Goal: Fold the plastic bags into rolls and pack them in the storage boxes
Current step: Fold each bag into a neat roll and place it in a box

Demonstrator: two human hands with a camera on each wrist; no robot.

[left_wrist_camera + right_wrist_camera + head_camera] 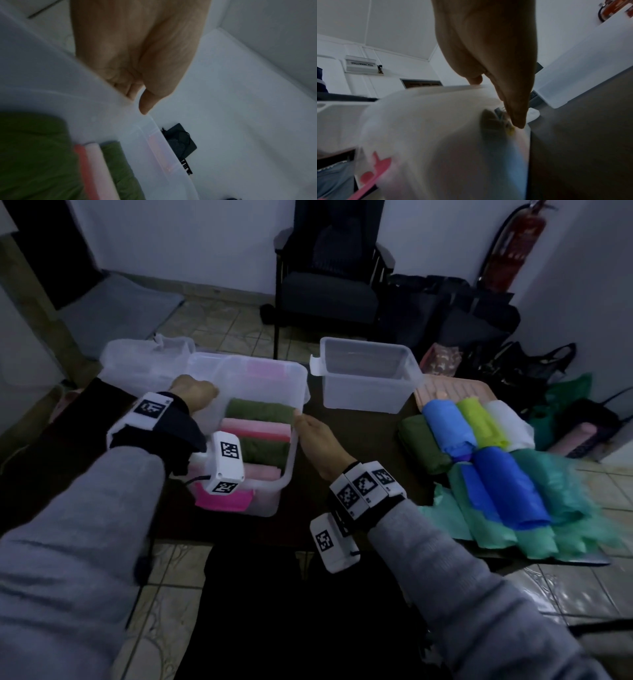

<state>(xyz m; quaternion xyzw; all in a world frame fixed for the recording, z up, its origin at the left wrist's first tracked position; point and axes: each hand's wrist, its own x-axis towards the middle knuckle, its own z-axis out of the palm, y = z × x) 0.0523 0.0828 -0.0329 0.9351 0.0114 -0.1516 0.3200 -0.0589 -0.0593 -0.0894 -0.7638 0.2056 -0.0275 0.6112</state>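
A clear storage box (pixel 274 368) stands on the dark table, packed with rolled bags: green (pixel 260 409), pink (pixel 255 429), green again (pixel 263 450) and pale pink (pixel 262 472). My left hand (pixel 193 395) grips the box's left rim, fingers curled over it. The left wrist view shows that hand (pixel 137 54) against the box wall (pixel 154 142), a green roll (pixel 30 148) below. My right hand (pixel 308 429) holds the right rim. In the right wrist view its fingers (pixel 488 47) reach over the rim and the thumb presses the box wall (pixel 428 128).
An empty clear box (pixel 366 374) stands behind to the right. Rolled blue, lime, white and teal bags (pixel 496 484) lie on the table's right side beside a pink board (pixel 455 388). Another clear container (pixel 137 361) sits back left; a dark chair (pixel 329 289) stands beyond.
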